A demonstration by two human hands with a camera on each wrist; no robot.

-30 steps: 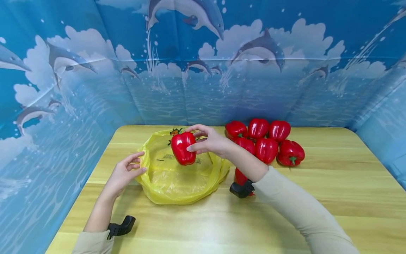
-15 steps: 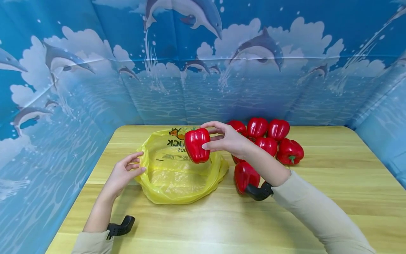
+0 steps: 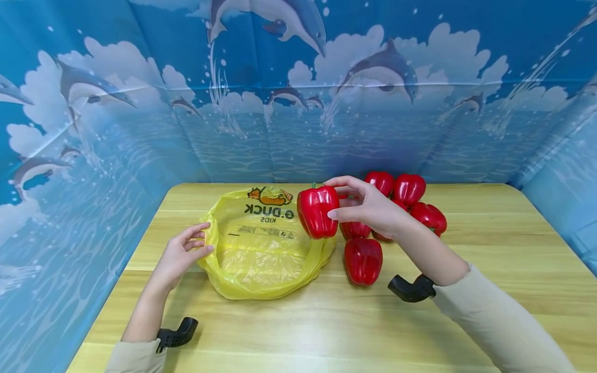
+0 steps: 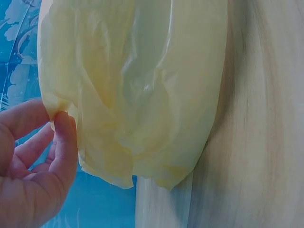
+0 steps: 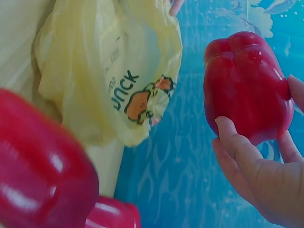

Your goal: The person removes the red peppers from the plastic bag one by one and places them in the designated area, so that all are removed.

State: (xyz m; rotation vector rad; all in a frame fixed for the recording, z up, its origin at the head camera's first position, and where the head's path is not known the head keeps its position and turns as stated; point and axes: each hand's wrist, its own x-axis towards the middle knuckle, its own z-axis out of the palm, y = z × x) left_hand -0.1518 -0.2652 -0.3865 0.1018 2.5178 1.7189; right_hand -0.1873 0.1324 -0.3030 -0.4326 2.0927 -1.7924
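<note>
A yellow plastic bag (image 3: 261, 254) lies spread with its mouth wide, a printed duck logo inside its far wall. My left hand (image 3: 184, 254) pinches the bag's left rim; the left wrist view shows thumb and fingers (image 4: 65, 142) on the thin yellow film (image 4: 142, 95). Above the bag's right edge, my right hand (image 3: 368, 207) holds a red bell pepper (image 3: 318, 212) between thumb and fingers, stem upward. In the right wrist view that bell pepper (image 5: 249, 90) hangs clear of the table. Another red bell pepper (image 3: 363, 261) lies just below the right hand.
Behind and right of the right hand sit several more red bell peppers (image 3: 409, 190), some partly hidden by it. They rest on a wooden table (image 3: 489, 248). A blue dolphin-print curtain (image 3: 298, 140) rises along the back and sides.
My right hand has moved to the right with its bell pepper, from over the bag's middle to its right edge, uncovering the logo. The left hand stays at the rim.
</note>
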